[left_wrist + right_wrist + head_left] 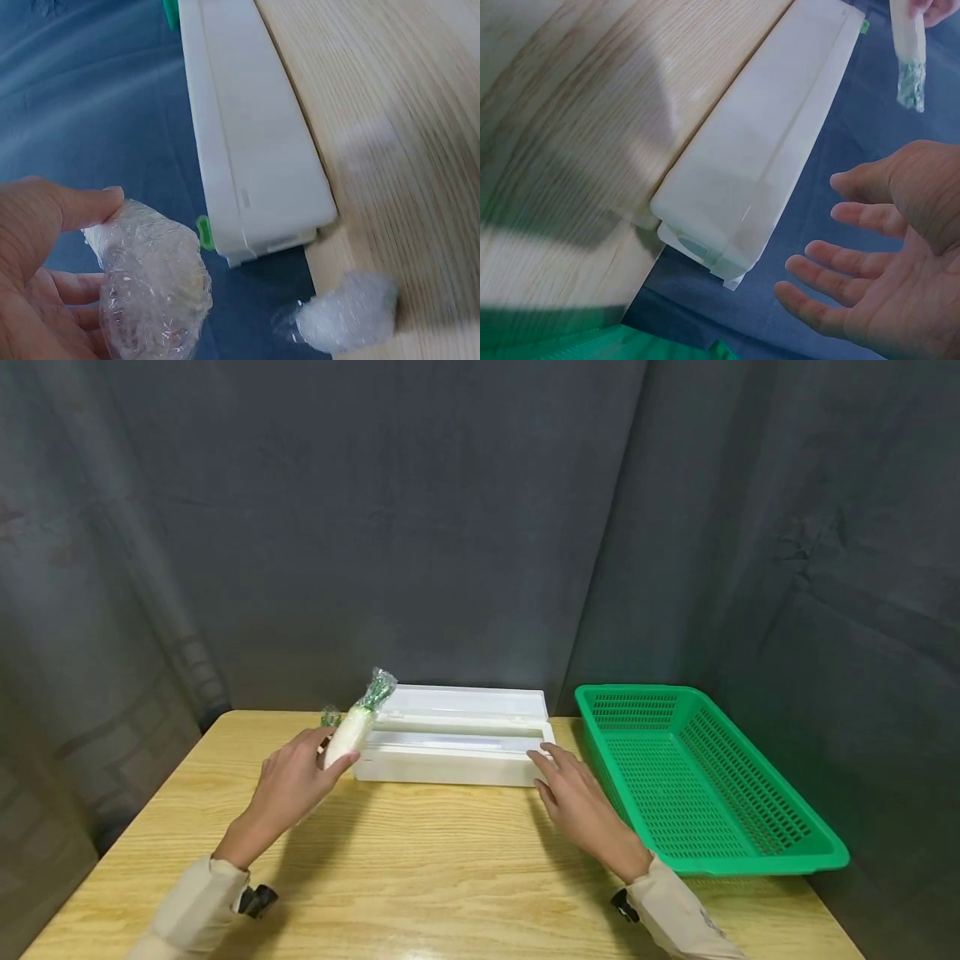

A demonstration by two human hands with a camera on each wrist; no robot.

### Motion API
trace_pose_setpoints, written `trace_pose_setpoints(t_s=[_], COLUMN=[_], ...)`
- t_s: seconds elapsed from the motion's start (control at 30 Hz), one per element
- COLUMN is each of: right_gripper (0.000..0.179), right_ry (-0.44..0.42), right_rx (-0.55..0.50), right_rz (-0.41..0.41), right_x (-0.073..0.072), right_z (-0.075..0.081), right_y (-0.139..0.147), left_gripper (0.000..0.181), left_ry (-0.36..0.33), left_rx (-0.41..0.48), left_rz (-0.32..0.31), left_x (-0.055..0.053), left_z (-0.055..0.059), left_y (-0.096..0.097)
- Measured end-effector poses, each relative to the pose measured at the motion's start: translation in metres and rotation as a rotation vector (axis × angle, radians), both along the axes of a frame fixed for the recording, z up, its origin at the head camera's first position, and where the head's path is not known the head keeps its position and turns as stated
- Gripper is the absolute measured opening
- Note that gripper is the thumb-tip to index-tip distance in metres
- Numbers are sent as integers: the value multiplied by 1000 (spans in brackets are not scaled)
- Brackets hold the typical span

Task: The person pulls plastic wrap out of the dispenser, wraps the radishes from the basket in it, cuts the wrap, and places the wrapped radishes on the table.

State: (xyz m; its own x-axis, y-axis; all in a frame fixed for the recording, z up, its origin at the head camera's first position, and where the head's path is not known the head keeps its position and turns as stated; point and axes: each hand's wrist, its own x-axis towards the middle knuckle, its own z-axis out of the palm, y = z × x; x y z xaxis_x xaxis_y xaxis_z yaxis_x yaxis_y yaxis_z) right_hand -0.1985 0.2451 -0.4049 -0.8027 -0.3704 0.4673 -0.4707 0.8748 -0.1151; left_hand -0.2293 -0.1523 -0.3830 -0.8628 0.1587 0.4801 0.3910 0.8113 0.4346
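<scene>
My left hand [288, 785] grips a white radish [351, 735] wrapped in clear plastic film, thumb on one side and fingers on the other. Its green leafy end, bunched in film, points up and away. In the left wrist view the crinkled film covers the blunt end of the radish [154, 281]. A long white plastic-wrap dispenser box [450, 767] lies across the table, its lid [465, 702] tipped back. Over the box's right front corner hovers my right hand [573, 793], fingers spread and holding nothing.
Behind my left hand, a second film-wrapped piece [349, 311] with a green end lies on the wooden table [420, 877]. A large green plastic basket [667, 793] stands to the right of the box. Dark curtains [375, 527] hang close behind the table's far edge.
</scene>
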Motion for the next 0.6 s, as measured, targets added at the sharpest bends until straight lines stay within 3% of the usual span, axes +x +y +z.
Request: trace_pose_setpoints(t_s=[0.6], right_gripper=[43], right_ry=[-3], right_rx=[-20], right_rz=[-31], right_x=[-4], right_z=[-9], right_y=[7], left_gripper=[51], left_ry=[-44], left_rx=[7], left_rz=[152], left_x=[-10], left_z=[-6], left_y=[-50])
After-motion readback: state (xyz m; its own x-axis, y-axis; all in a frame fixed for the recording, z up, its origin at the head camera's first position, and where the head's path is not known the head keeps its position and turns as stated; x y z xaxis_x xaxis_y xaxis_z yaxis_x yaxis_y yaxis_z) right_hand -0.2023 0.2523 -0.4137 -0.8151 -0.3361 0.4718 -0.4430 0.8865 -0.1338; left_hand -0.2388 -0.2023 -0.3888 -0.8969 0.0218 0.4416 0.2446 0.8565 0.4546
